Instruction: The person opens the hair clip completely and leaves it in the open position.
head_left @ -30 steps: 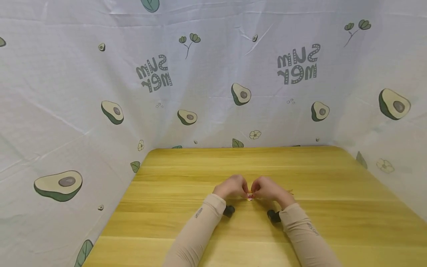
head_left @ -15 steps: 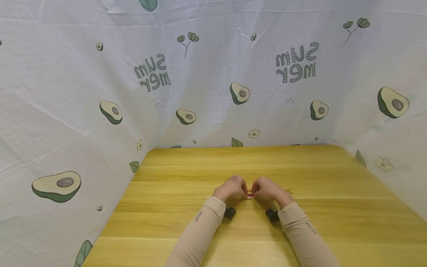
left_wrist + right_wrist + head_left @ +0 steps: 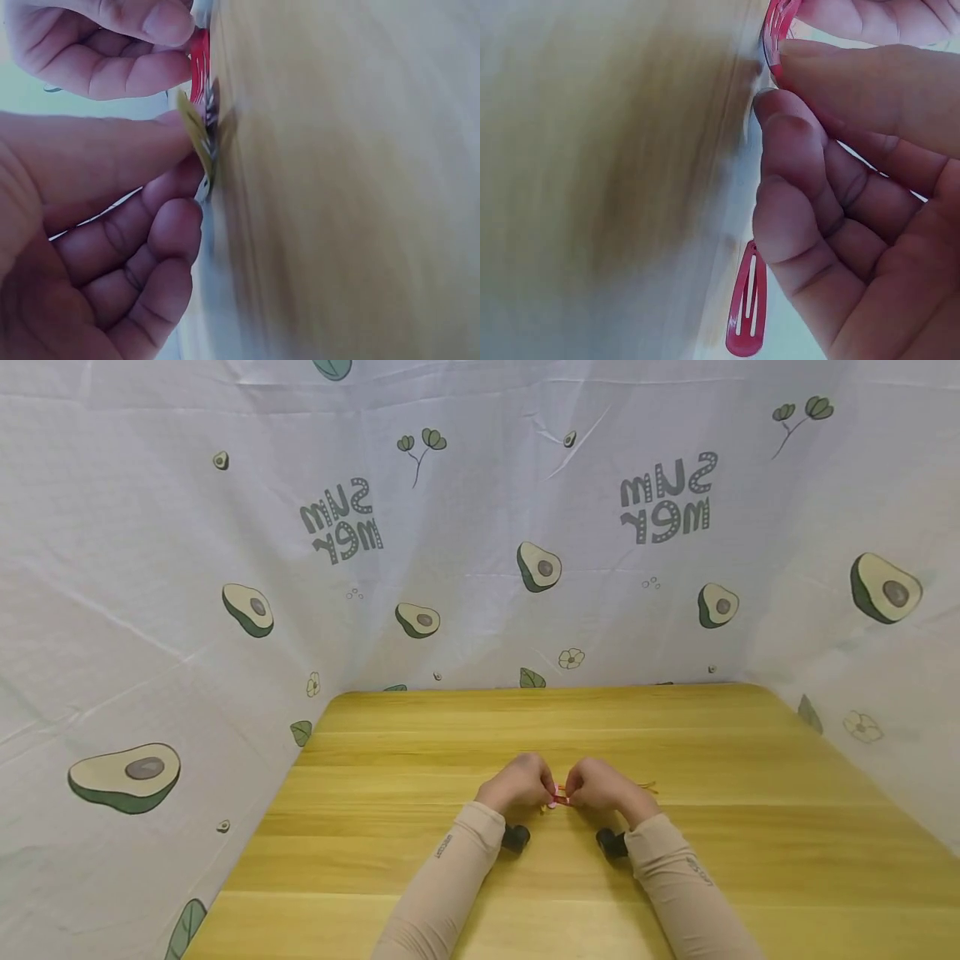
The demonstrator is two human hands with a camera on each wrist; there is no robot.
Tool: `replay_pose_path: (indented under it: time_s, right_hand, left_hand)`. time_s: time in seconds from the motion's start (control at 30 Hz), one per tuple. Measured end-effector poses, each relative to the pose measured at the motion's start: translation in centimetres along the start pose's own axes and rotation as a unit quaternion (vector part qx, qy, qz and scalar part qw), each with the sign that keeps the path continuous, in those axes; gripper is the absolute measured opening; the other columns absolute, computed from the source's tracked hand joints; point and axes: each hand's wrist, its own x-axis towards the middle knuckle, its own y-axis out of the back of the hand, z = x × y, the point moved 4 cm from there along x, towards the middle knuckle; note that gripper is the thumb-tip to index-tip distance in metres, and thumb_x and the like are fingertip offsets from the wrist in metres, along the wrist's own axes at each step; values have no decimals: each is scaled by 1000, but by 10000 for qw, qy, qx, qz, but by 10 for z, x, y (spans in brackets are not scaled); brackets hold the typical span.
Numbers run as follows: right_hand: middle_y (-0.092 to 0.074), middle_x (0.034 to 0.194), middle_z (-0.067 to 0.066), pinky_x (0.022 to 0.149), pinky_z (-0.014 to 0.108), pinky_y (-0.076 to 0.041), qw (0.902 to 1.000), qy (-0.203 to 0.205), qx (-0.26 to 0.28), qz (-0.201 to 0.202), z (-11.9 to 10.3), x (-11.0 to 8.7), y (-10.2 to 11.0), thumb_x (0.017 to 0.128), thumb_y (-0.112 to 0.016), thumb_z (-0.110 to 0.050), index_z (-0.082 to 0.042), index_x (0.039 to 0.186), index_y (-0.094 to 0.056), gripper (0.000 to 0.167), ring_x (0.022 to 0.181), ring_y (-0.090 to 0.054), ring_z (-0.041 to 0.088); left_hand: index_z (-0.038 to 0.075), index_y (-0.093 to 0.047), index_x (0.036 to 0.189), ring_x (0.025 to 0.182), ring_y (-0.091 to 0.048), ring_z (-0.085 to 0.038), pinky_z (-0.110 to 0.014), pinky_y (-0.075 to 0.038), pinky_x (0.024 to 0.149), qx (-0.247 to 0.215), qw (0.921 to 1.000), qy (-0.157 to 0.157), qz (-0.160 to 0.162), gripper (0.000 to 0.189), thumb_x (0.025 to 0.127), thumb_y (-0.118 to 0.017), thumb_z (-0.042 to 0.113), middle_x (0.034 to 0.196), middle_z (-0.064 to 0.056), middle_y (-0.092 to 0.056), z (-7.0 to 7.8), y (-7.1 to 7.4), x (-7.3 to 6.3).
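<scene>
Both hands meet fingertip to fingertip low over the wooden table. My left hand (image 3: 519,783) pinches a small pink-and-white piece (image 3: 552,802); a yellowish flat piece (image 3: 193,129) sticks out at its thumb in the left wrist view. My right hand (image 3: 602,787) pinches one end of a red snap hair clip (image 3: 778,26) between thumb and forefinger. That clip spans the gap between the hands, its left end hidden by the left fingers. Beside the right hand, another red snap hair clip (image 3: 746,306) shows its slotted, rounded end.
The yellow wooden table (image 3: 450,727) reaches back to a white avocado-print curtain (image 3: 480,518), which also encloses both sides. Thin orange-yellow strips (image 3: 648,787) lie right of the right hand. Black wrist cameras (image 3: 515,838) sit under both wrists.
The pink-and-white piece has shifted left to the left fingertips, and more of the red clip shows between the hands. A small yellow bit now shows below the left fingers. Both arms barely moved.
</scene>
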Motion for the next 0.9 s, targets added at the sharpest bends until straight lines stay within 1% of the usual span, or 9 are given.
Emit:
replay_pose_path:
  time_s: [0.1, 0.17, 0.37, 0.67, 0.87, 0.9]
  right_hand:
    - [-64, 72, 3, 58, 26, -43, 10000, 26, 44, -33, 0, 0, 1, 75, -67, 9, 1, 77, -70, 8, 63, -50, 12]
    - [-63, 71, 2, 58, 26, -43, 9999, -34, 94, -47, 1, 1, 0, 75, -67, 10, 0, 76, -70, 9, 63, -49, 13]
    - [-63, 70, 2, 59, 26, -44, 9999, 37, 87, -35, 0, -1, -1, 75, -66, 10, 0, 75, -69, 10, 63, -49, 12]
    - [-60, 69, 1, 59, 27, -42, 9999, -13, 141, -41, -1, -3, -2, 75, -65, 11, -1, 74, -68, 12, 62, -49, 13]
    - [-60, 72, 3, 60, 28, -43, 10000, 7, 96, 14, -2, -4, 1, 77, -63, 10, -1, 76, -65, 11, 65, -50, 14]
    - [-60, 72, 3, 61, 28, -43, 9999, -44, 121, 12, -2, -3, 1, 77, -62, 10, -1, 76, -65, 11, 65, -50, 15]
  left_hand:
    - [8, -74, 72, 59, -48, -6, -18, -39, 52, 61, 10000, 10, 17, 12, 81, -82, 5, 65, 5, -63, 0, 1, 1]
    - [8, -74, 72, 58, -48, -6, -18, -39, 52, 97, 9999, 29, 12, 13, 81, -82, 6, 65, 5, -62, 0, 0, 1]
    - [9, -73, 70, 56, -46, -6, -18, -38, 51, 189, 9998, 1, 51, 15, 80, -84, 9, 63, 6, -62, 0, -2, 1]
    - [10, -73, 68, 59, -48, -7, -20, -40, 51, -73, 9999, 90, -32, 16, 81, -82, 8, 66, 6, -65, -3, -3, 1]
    - [11, -72, 68, 62, -50, -7, -20, -41, 53, -248, 9997, 24, 4, 17, 81, -82, 8, 68, 5, -65, -6, -4, 2]
    - [11, -72, 68, 63, -51, -7, -20, -42, 53, -279, 9996, 21, 11, 17, 81, -82, 7, 69, 5, -65, -6, -4, 2]
